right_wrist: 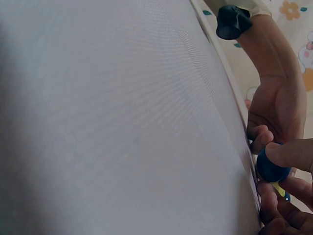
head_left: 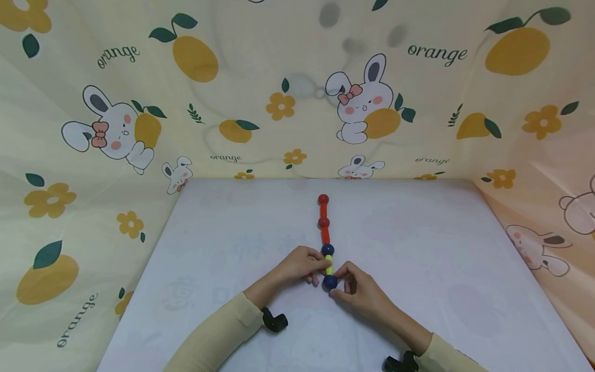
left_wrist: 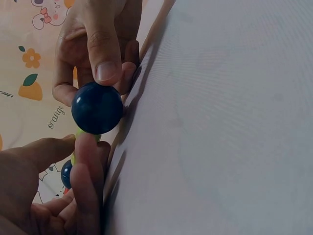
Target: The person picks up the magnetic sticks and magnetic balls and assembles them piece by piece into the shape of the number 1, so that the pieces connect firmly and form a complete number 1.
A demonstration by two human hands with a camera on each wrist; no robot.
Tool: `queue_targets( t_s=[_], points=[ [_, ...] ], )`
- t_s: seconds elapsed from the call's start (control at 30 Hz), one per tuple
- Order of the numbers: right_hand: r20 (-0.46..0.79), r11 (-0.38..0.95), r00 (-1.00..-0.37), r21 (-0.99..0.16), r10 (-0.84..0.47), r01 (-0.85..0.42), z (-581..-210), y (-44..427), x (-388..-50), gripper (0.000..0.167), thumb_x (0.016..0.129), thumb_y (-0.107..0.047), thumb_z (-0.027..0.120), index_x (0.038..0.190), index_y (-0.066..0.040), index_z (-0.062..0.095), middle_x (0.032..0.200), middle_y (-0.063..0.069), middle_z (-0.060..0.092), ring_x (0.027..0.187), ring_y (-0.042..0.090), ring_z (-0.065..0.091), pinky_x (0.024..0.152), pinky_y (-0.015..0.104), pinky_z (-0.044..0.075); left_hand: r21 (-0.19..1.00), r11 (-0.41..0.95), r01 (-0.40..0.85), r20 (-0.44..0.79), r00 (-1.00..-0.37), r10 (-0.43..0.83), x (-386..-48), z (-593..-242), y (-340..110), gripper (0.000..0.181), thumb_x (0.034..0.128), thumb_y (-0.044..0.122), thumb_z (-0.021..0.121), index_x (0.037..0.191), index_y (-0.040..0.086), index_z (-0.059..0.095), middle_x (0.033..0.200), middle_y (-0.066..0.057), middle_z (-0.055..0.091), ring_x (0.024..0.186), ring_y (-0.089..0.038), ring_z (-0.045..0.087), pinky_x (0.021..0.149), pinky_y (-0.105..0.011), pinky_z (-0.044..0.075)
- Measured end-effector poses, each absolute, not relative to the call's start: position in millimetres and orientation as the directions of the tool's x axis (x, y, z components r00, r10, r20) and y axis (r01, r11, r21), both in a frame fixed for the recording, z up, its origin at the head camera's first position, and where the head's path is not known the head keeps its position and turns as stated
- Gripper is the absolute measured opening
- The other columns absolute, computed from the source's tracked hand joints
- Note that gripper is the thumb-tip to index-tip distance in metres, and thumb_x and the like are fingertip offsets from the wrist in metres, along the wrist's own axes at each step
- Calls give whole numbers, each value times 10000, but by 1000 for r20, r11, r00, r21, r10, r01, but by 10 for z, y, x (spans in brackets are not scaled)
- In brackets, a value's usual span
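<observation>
A straight chain of balls and short rods lies on the table. My left hand (head_left: 302,265) pinches the yellow-green rod (head_left: 329,269) between thumb and fingers. At the chain's near end, my right hand (head_left: 364,292) pinches a dark blue ball (head_left: 330,281); its thumb presses on this ball (left_wrist: 97,108) in the left wrist view. The rod's far end meets another dark blue ball (head_left: 327,250). Beyond it come a red rod (head_left: 325,235), a red ball (head_left: 323,222), a second red rod (head_left: 323,210) and a red ball (head_left: 323,199) at the far end.
A white tabletop (head_left: 418,232) spreads under both hands. Behind it and at its sides hangs a cream cloth (head_left: 260,67) printed with rabbits and oranges. Black wrist devices (head_left: 275,320) sit near both sleeve cuffs.
</observation>
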State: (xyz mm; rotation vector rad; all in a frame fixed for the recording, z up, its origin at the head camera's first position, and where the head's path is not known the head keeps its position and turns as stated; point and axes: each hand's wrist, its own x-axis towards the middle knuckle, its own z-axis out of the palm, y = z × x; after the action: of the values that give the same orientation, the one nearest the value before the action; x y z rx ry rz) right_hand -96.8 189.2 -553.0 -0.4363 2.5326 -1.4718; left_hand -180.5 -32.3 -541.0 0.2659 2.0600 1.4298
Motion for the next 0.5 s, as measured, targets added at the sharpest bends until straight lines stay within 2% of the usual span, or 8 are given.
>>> queue_targets(
  t_s=[0.5],
  points=[
    [-2, 476, -937, -862, -349, -175, -5517, 1886, -969, 357, 910, -135, 878, 1153, -151, 617, 805, -28, 586, 694, 71, 539, 594, 232, 454, 906, 399, -145, -345, -799, 492, -1806, -5410, -339, 283, 1006, 320, 785, 1051, 41, 781, 814, -38, 781, 537, -104, 664, 509, -195, 497]
  ],
)
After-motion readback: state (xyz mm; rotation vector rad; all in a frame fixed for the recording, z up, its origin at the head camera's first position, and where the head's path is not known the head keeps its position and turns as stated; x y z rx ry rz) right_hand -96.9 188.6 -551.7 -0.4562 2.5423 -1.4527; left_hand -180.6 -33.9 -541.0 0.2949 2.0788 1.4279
